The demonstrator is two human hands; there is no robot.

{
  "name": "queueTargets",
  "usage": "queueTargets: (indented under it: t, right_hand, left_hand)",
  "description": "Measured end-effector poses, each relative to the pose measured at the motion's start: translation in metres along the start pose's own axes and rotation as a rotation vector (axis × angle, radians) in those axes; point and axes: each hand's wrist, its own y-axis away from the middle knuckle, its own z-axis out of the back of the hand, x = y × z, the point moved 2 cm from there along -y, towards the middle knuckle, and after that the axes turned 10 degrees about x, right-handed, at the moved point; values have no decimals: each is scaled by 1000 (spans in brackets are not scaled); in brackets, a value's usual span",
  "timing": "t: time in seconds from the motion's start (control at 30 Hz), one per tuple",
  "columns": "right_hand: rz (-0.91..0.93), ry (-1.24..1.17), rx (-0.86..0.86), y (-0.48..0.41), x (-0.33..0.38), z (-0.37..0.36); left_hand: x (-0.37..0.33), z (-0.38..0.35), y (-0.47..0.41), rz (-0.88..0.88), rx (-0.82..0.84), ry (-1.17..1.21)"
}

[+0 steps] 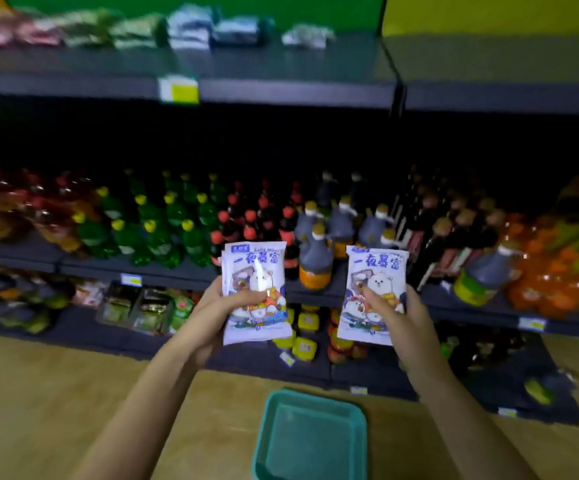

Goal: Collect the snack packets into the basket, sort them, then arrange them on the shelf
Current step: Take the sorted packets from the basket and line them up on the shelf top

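So, the grips first: left hand [225, 303] had its thumb across the front and fingers curled behind what looked like two matching white snack packets [253, 271] stacked together (there was a second edge peeking out behind, but I can't swear to it). Right hand [395, 306] pinched a single packet [376, 282] of the same kind, thumb on the printed face, fingers behind. Both hands were closed firmly on their packets, not loose. All the packets stood upright, long side running up and down, print facing the person, held up above and beyond the green basket [315, 398], one lot on each side of it and clear of each other. The basket itself sat on the wooden floor [56, 393] below the forearms and looked like it had nothing in it. Past the basket was the shelving: drink bottles [163, 223] on the middle level, and way up above, the top shelf [281, 88] with a blurry row of packets [191, 27]. My guess is this was the arranging stage rather than collecting, though I couldn't be sure. What the next move hangs on: that top shelf lay high above both hands, and its bare stretch [357, 53] was up over the basket's right side, so the right hand looked nearer. The upright packets would likely need tipping flat or leaning back to sit there.
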Motion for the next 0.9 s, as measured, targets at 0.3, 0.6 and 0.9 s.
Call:
queueTargets:
  t: [0.3, 0.6, 0.9]
  right_hand:
    - [146, 9, 77, -1, 122, -81]
    - [207, -128, -103, -38, 202, -165]
    - [214, -11, -212, -70, 235, -160]
  left_hand:
    - [-136, 63, 46, -151, -3, -119]
    - [-244, 137, 42, -95, 136, -129]
    - [-311, 133, -3, -130, 243, -84]
